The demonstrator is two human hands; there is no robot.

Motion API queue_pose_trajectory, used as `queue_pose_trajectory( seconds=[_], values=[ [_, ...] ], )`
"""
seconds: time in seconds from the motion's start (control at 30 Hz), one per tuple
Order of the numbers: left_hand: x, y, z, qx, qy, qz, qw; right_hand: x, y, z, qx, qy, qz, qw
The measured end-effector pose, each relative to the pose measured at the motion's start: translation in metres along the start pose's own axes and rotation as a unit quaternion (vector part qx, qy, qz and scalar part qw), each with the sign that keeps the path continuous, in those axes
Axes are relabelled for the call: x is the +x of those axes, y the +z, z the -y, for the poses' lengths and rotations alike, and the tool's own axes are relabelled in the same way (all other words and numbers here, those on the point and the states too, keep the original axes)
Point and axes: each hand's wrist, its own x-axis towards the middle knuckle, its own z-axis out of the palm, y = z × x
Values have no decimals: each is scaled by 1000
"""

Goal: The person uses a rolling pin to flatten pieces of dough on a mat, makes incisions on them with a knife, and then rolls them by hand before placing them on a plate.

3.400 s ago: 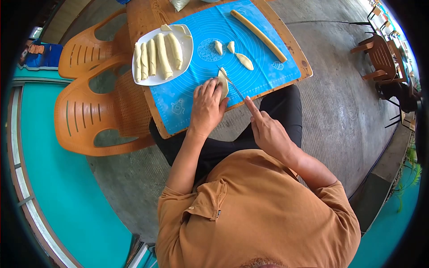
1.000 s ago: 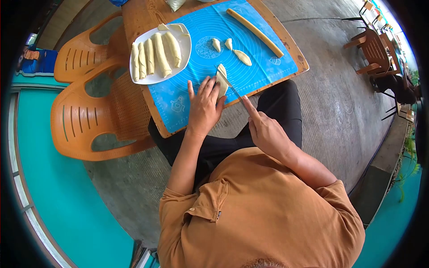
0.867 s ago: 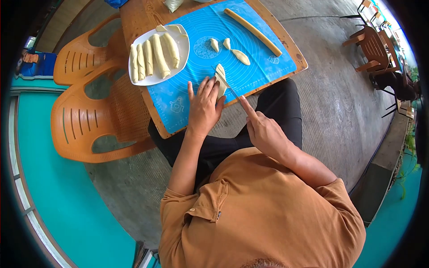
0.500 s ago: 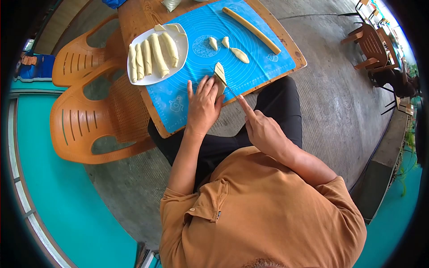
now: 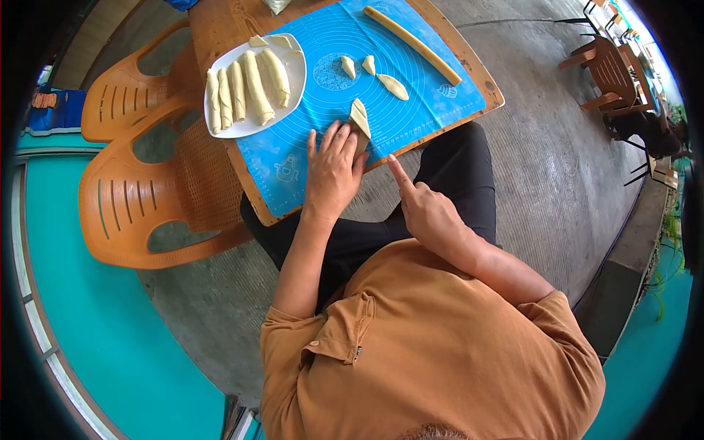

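My left hand point(image 5: 334, 165) lies over a pale dough roll point(image 5: 359, 117) at the near edge of the blue mat, fingers on one side and thumb on the other. Slanted lines mark the roll's far end; its near part is hidden under the hand. My right hand point(image 5: 433, 209) is closed round a knife, index finger stretched along it toward the roll. The blade hardly shows now. Farther up the mat lie two small dough pieces point(image 5: 347, 67) and a longer slanted slice point(image 5: 394, 87).
A white plate point(image 5: 299, 73) with several dough rolls and scraps stands at the left of the blue mat point(image 5: 293, 132). A wooden rolling pin point(image 5: 412, 45) lies at the far right. The wooden table's edge point(image 5: 491, 99) borders the mat. Orange chairs point(image 5: 132, 176) stand at left.
The knife blade, seen against the dough roll earlier, is hardly visible now. My right hand has shifted slightly back. My left hand stays on the roll; the view has moved a little.
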Motion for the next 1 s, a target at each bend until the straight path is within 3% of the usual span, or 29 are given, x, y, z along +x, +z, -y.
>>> queue_pose_trajectory(
  seconds=[0.13, 0.27, 0.33, 0.47, 0.53, 0.67, 0.73, 1.0],
  values=[
    [-1, 0, 1, 16, 3, 14, 1000, 1, -5, 3, -73, 15, 40, 996],
    [-2, 3, 2, 19, 0, 12, 1000, 1, 0, -6, -67, -1, 18, 998],
    [-3, 4, 2, 1, -3, 3, 1000, 3, 0, -15, 67, -26, -30, 997],
    [-4, 7, 1, -7, -4, -6, 1000, 7, -9, -20, 202, -15, -26, 979],
    [-4, 6, 1, -7, -6, -9, 1000, 9, -17, -17, 256, 37, 33, 965],
    [-5, 5, 0, 16, -5, -4, 1000, 5, -5, -18, 225, -17, -32, 974],
    [-5, 6, 0, 17, -6, -4, 1000, 3, -8, -15, 91, -10, -24, 995],
    [-13, 9, -1, 3, 4, -53, 999, 0, -10, -11, 126, -32, -62, 990]
  ],
)
